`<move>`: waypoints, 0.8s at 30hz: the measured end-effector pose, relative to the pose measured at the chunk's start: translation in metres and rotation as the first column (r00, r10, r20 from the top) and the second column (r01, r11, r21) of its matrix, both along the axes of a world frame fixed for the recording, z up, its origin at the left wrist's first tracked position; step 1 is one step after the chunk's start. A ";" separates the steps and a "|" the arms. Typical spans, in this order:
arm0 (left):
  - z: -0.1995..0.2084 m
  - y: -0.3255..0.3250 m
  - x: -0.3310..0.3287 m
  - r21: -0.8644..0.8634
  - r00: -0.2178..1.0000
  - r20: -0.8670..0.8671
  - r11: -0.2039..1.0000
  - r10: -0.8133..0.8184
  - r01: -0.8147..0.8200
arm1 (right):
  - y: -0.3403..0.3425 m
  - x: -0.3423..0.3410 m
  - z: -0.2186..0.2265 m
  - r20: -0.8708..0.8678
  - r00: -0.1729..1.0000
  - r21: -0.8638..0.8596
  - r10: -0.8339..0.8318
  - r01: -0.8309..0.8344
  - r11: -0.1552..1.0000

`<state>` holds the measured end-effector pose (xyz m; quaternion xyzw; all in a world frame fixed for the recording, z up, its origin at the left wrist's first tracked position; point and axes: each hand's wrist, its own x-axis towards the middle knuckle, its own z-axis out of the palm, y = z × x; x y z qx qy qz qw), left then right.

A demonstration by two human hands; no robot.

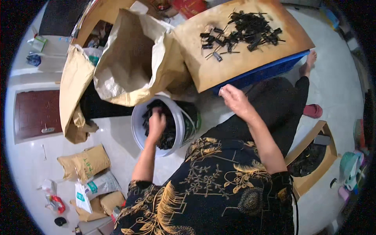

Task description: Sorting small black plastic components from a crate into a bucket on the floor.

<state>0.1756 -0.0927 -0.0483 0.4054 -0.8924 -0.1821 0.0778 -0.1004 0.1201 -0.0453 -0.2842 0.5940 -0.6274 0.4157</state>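
Note:
My left hand (157,124) reaches down into a white bucket (138,137) filled with small black pieces (168,135). Its fingers are blurred and partly hidden among them, so I cannot tell whether they grip any. Near the front edge of the brown-topped table (203,74), my right hand (235,101) is closed with fingertips pressed together; what it holds, if anything, is too small to make out. On the tabletop lies a loose heap of small black pieces with thin, wire-like legs (250,29), some scattered toward its left side.
A large open woven sack (166,66) stands behind the bucket, beside the table. Brown paper bags (92,162) and a white packet (102,186) lie on the floor at left. At right sits a cardboard box (327,145) with dark contents, near a red slipper (313,111).

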 end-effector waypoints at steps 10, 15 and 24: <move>0.031 0.006 -0.049 -0.304 0.987 0.043 0.939 -0.156 0.162 | 0.002 -0.002 -0.008 -0.016 0.999 0.004 -0.034 0.035 0.999; 0.027 0.023 -0.185 -0.182 0.847 -0.198 0.867 -0.494 0.463 | -0.002 -0.004 -0.013 -0.079 0.996 0.063 -0.036 0.041 0.997; -0.008 -0.015 -0.300 -0.059 0.775 0.001 0.774 -0.632 0.631 | -0.003 -0.009 -0.013 -0.077 0.992 0.092 -0.100 0.107 0.990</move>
